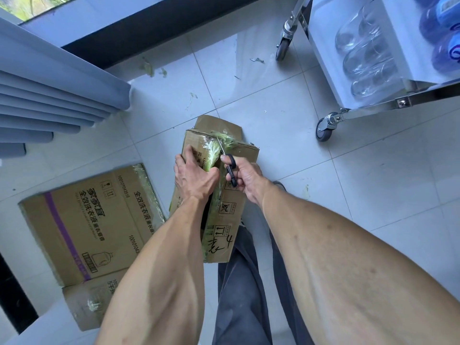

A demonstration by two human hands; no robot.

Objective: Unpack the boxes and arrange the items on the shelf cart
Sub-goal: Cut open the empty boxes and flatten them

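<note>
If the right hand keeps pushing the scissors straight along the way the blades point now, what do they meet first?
Most likely the greenish plastic tape bunched along the seam of the brown cardboard box. The right hand aims the black-handled scissors up the box top, tips already in that tape; depth past it is unclear.

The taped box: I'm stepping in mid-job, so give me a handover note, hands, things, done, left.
Left hand grips the green tape on the cardboard box, steadying it.
Right hand holds scissors, blade in the tape.
Done: bottles on the shelf cart.
Left: finish cutting, unpack this box; printed box on the floor appears unopened.
</note>
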